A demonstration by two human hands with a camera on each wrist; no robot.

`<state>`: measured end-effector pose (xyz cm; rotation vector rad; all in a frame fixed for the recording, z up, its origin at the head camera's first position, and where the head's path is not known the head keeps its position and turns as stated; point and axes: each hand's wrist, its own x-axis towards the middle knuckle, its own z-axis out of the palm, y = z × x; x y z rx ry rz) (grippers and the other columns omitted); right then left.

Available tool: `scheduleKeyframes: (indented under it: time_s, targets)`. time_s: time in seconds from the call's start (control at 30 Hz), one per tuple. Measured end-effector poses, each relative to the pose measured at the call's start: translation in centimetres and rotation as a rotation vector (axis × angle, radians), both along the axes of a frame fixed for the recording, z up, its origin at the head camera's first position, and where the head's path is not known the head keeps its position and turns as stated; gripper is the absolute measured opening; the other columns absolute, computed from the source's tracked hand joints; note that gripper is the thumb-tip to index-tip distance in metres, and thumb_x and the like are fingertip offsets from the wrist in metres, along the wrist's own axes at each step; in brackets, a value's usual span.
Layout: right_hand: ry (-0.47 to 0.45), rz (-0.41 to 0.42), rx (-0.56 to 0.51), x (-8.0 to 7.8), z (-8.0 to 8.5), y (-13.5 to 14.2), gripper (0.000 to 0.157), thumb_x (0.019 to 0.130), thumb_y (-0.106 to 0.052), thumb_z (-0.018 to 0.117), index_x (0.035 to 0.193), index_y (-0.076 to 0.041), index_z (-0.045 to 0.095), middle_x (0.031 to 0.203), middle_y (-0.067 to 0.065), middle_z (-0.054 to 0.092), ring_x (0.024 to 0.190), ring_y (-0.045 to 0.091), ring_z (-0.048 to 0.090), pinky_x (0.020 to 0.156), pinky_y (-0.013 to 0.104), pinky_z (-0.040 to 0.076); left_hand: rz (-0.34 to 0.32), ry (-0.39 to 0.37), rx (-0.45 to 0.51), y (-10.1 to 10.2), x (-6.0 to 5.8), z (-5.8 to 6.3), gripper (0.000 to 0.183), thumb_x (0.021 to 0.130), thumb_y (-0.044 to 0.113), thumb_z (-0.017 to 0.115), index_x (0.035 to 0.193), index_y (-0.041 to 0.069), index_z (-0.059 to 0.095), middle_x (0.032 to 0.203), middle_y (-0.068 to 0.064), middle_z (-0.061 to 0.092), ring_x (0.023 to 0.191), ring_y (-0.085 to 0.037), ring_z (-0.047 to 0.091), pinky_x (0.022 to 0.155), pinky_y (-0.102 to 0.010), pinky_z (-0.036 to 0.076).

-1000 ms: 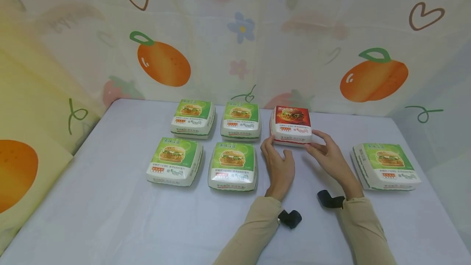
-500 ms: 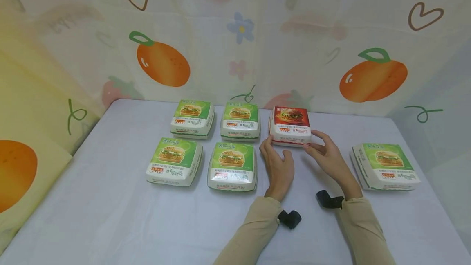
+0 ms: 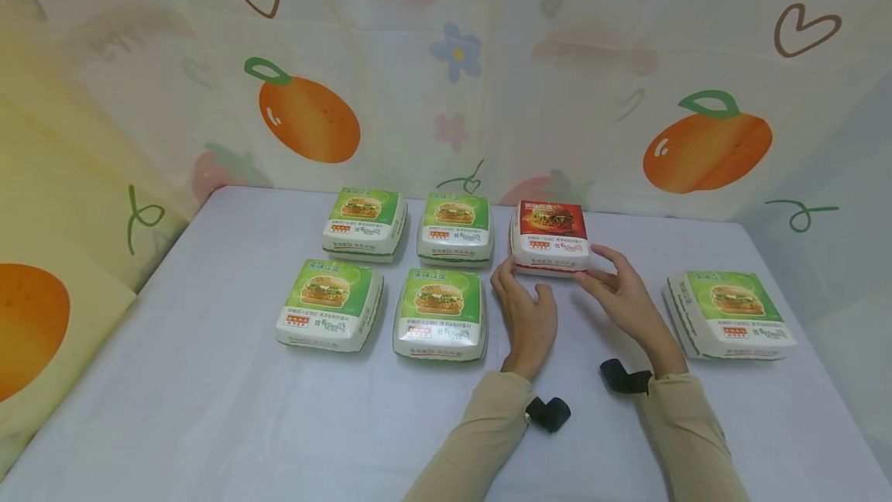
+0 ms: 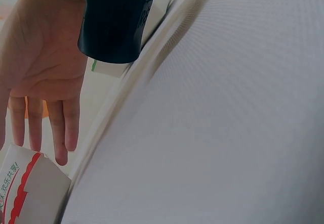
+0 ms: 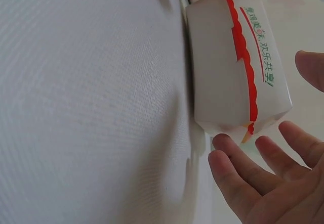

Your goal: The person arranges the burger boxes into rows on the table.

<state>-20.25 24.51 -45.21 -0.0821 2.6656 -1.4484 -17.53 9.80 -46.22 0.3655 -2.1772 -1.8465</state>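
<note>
A burger box with a red top [image 3: 554, 238] sits flat on the table at the back, right of centre. At its left front corner is my left hand [image 3: 528, 316], with the fingertips close against the box. My right hand [image 3: 630, 304] stands at the box's right side, thumb toward the front corner. In the right wrist view, the fingers [image 5: 233, 183] are loosely bent beside the end of the white box [image 5: 223, 67] and do not wrap round it. The left wrist view has the left hand [image 4: 48, 67] with fairly straight fingers reaching to the box [image 4: 43, 188].
Several green-topped burger boxes lie left of the hands, among them one at the back [image 3: 455, 229] and one in front [image 3: 440, 316]. Another green box [image 3: 732, 316] stands at the far right. A printed cloth [image 3: 543, 99] hangs behind the white table [image 3: 209, 409].
</note>
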Motion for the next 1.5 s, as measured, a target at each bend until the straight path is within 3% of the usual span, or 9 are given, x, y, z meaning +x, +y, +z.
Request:
scheduleKeyframes:
  time_s: [0.1,0.2,0.43,0.57,0.8,1.07,1.17,1.3,1.5]
  targets:
    - [-0.002,-0.004,-0.006,-0.1,-0.1,0.0,0.075,0.082,-0.053,0.057,0.143,-0.026,0.022,0.148,0.011,0.027,0.125,0.035,0.045,0.093,0.049,0.045,-0.014,-0.006,0.0,0.0,0.0,0.0,0.056,0.085,0.01,0.049,0.137,0.018,0.027,0.139,0.002,0.027,0.133,-0.011,0.027,0.11,-0.036,0.028]
    - [-0.001,-0.024,0.002,-0.7,-1.4,0.4,0.077,0.078,-0.06,0.058,0.141,-0.032,0.025,0.147,0.003,0.03,0.125,0.029,0.047,0.092,0.047,0.046,-0.024,-0.006,-0.007,0.0,0.0,0.0,0.056,0.086,0.01,0.049,0.137,0.018,0.027,0.14,0.001,0.027,0.133,-0.011,0.027,0.11,-0.036,0.028]
    - [0.011,-0.014,-0.009,-1.0,-2.3,0.8,0.08,0.075,-0.065,0.057,0.141,-0.034,0.023,0.149,0.003,0.027,0.126,0.03,0.045,0.093,0.05,0.045,-0.02,-0.005,-0.014,0.0,0.1,0.0,0.055,0.085,0.01,0.048,0.136,0.017,0.028,0.138,0.001,0.027,0.132,-0.011,0.028,0.11,-0.036,0.029]
    - [0.007,-0.015,0.008,-0.4,-1.0,0.3,0.079,0.078,-0.062,0.056,0.142,-0.03,0.024,0.148,0.005,0.028,0.125,0.029,0.046,0.092,0.046,0.046,0.006,0.008,-0.023,0.0,0.1,0.1,0.055,0.084,0.009,0.05,0.135,0.016,0.029,0.137,0.0,0.029,0.131,-0.012,0.029,0.11,-0.035,0.029]
    - [0.002,-0.009,0.029,1.2,2.6,-0.6,0.074,0.087,-0.048,0.054,0.145,-0.015,0.022,0.146,0.019,0.028,0.124,0.039,0.044,0.094,0.051,0.043,0.088,0.078,-0.024,0.0,0.2,0.2,0.054,0.082,0.006,0.051,0.132,0.013,0.032,0.132,0.0,0.034,0.127,-0.014,0.033,0.108,-0.037,0.031]
    - [0.073,-0.017,0.064,1.2,2.9,0.4,0.065,0.089,-0.048,0.05,0.142,-0.018,0.028,0.146,0.015,0.031,0.124,0.038,0.044,0.094,0.054,0.042,0.122,0.144,-0.027,0.2,0.5,0.4,0.051,0.083,0.002,0.05,0.13,0.01,0.034,0.131,-0.002,0.036,0.125,-0.015,0.036,0.103,-0.037,0.036]
    - [0.107,0.015,0.069,1.2,2.9,0.9,0.062,0.09,-0.045,0.05,0.141,-0.016,0.031,0.146,0.014,0.033,0.124,0.039,0.043,0.093,0.055,0.042,0.133,0.174,-0.032,0.2,0.7,0.5,0.049,0.083,0.001,0.05,0.129,0.01,0.035,0.131,-0.002,0.037,0.124,-0.013,0.037,0.101,-0.036,0.038]
    - [0.149,0.03,0.058,1.2,3.2,1.4,0.058,0.09,-0.039,0.053,0.139,-0.014,0.035,0.143,0.012,0.038,0.124,0.036,0.045,0.093,0.051,0.044,0.116,0.212,-0.027,0.2,0.8,0.8,0.048,0.083,0.001,0.049,0.128,0.011,0.036,0.129,0.0,0.038,0.121,-0.011,0.038,0.097,-0.036,0.039]
    - [0.145,-0.005,0.115,2.0,5.1,1.5,0.056,0.09,-0.04,0.052,0.138,-0.014,0.037,0.141,0.013,0.04,0.124,0.037,0.044,0.096,0.053,0.04,0.014,0.28,-0.013,0.1,0.9,1.7,0.05,0.086,0.002,0.049,0.132,0.012,0.034,0.131,0.001,0.038,0.124,-0.009,0.036,0.104,-0.035,0.036]
